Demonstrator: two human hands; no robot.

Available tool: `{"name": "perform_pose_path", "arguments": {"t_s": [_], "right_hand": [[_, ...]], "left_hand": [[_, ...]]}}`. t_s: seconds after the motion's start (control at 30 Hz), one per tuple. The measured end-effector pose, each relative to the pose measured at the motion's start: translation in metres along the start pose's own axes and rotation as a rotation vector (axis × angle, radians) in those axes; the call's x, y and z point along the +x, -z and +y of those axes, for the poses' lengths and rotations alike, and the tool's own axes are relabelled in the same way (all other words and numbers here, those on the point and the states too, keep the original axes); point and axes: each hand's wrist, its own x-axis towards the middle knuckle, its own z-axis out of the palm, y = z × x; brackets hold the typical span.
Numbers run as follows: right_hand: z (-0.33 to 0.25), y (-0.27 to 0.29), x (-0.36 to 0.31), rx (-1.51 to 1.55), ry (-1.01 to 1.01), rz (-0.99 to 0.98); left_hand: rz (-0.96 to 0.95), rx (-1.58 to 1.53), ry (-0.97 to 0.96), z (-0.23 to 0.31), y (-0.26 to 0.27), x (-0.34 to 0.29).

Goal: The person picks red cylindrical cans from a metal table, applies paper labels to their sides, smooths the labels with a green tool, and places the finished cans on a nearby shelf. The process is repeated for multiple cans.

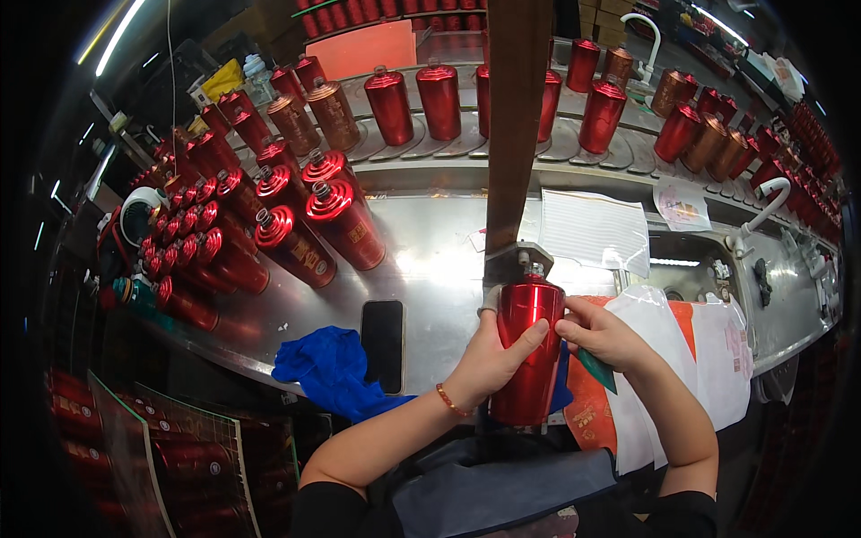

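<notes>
A glossy red bottle with a narrow clear neck stands upright in front of me, close to the worktable's near edge. My left hand is wrapped round its left side, with the thumb lying across the front. Against the bottle's right side are the curled fingers of my right hand. A flat green pointed piece, like a scraper, sticks out below that hand and is held in it. Left of the bottle lie a black phone and a crumpled blue cloth.
Several red bottles crowd the metal worktable's left side. Beyond it, a conveyor carries red and copper-coloured bottles. A brown post rises just behind my bottle. Printed sheets, a sink and a white tap are at right.
</notes>
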Motion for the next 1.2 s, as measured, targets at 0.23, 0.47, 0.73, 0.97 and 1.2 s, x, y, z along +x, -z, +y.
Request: {"name": "perform_pose_path", "arguments": {"t_s": [0.23, 0.47, 0.73, 0.97, 1.2], "right_hand": [[-0.005, -0.004, 0.007, 0.004, 0.03, -0.011], [0.006, -0.008, 0.006, 0.151, 0.021, 0.029], [0.024, 0.002, 0.012, 0.182, 0.118, 0.086], [0.031, 0.002, 0.022, 0.235, 0.112, 0.275], [0.061, 0.056, -0.025, 0.011, 0.224, 0.496]], "left_hand": [[-0.026, 0.045, 0.032, 0.01, 0.007, -0.004], [-0.013, 0.146, -0.033, 0.002, 0.011, -0.002], [0.008, 0.339, -0.027, 0.005, 0.007, 0.005], [-0.022, 0.55, -0.068, 0.033, 0.024, 0.011], [0.913, 0.785, -0.899, 0.079, 0.178, -0.036]]}}
